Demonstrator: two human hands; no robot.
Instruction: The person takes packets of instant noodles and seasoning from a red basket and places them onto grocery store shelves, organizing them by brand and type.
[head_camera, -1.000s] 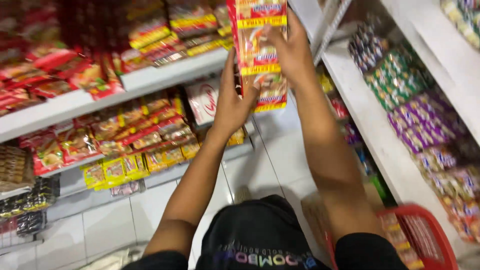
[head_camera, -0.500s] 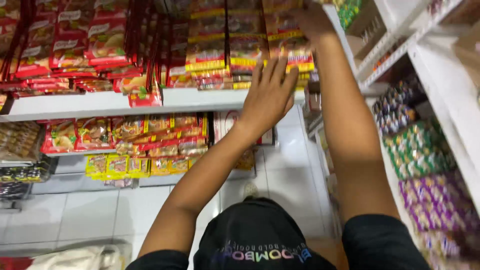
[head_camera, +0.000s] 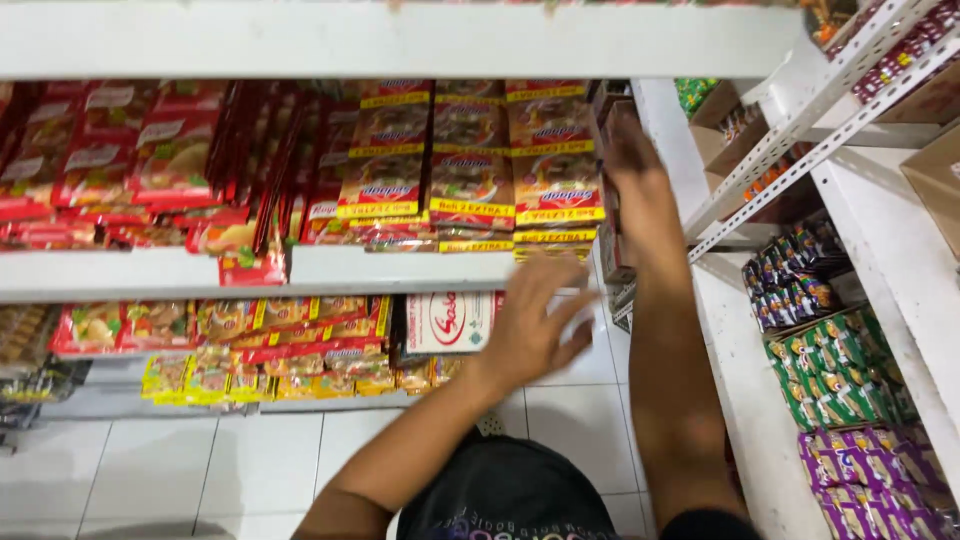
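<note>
Fingers (head_camera: 560, 300) spread (left hand (head_camera: 530, 330)) below shelf (head_camera: 400, 268) of packets (head_camera: 470, 170).

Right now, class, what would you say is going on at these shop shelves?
A person is reaching into a shop shelf stocked with rows of red and yellow snack packets. The right hand is pushed in at the right end of the row, against the packets there. The left hand hangs open and empty in front of the shelf edge. More packets fill the shelf below.
</note>
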